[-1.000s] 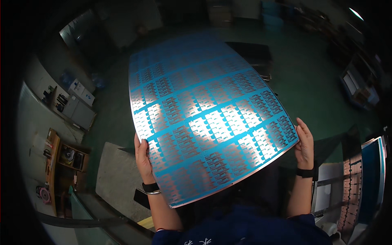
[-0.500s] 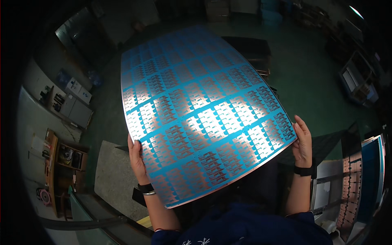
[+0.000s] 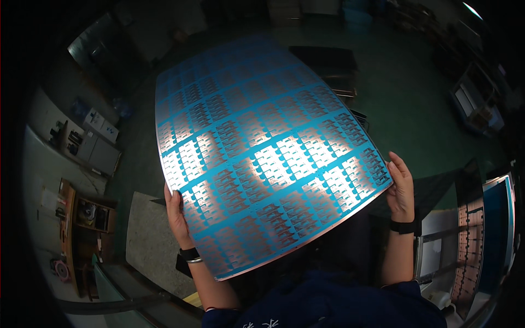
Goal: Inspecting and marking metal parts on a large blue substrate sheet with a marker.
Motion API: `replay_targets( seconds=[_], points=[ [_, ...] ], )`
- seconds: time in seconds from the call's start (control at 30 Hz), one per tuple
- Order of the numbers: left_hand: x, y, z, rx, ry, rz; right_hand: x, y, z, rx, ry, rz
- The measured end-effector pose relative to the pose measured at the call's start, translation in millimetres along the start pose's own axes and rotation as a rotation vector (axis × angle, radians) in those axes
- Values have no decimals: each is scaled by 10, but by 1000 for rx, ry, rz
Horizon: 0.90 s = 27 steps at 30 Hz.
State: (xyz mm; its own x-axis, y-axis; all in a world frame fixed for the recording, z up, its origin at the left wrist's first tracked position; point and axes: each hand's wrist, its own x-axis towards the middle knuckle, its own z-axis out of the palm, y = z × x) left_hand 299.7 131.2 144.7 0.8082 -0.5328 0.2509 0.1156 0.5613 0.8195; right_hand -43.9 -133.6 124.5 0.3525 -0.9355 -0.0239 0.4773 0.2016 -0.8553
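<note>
A large, thin printed circuit board panel (image 3: 240, 188) with rows of blue and coppery patterns is held up in front of my body, with bright glare across its middle. My left hand (image 3: 176, 218) grips its left edge near the close corner, thumb at the rim, the other fingers partly hidden behind the sheet. At the near right corner, my right hand (image 3: 402, 188) is closed on the edge, some fingertips out of sight. The far end of the panel fades into shadow.
A grey flat slab (image 3: 150, 235) lies at lower left, beside a wooden shelf (image 3: 93, 213) with small items. On the right stand a rack with a coppery panel (image 3: 469, 246) and a framed cart (image 3: 478, 104). Dark stacked sheets (image 3: 328, 63) lie beyond the panel.
The panel and both hands have shifted slightly to the left in the view. Both hands keep their hold on its edges.
</note>
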Motion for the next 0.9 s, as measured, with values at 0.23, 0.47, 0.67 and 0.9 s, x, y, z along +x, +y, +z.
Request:
replay_targets(
  seconds=[0.23, 0.47, 0.67, 0.9],
  points=[
    [30, -11, -153, -24, -61, -51, -15, -21, 18, 4, -14, 1],
    [16, 11, -140, -59, -32, -64, -14, -16, 40, 32, -37, 13],
    [-7, 50, -16, -66, -45, -79, -43, -39, 61, 65, -65, 19],
    [-17, 43, -119, -49, -26, -71, -67, -35, 73, 70, -69, 4]
  ],
)
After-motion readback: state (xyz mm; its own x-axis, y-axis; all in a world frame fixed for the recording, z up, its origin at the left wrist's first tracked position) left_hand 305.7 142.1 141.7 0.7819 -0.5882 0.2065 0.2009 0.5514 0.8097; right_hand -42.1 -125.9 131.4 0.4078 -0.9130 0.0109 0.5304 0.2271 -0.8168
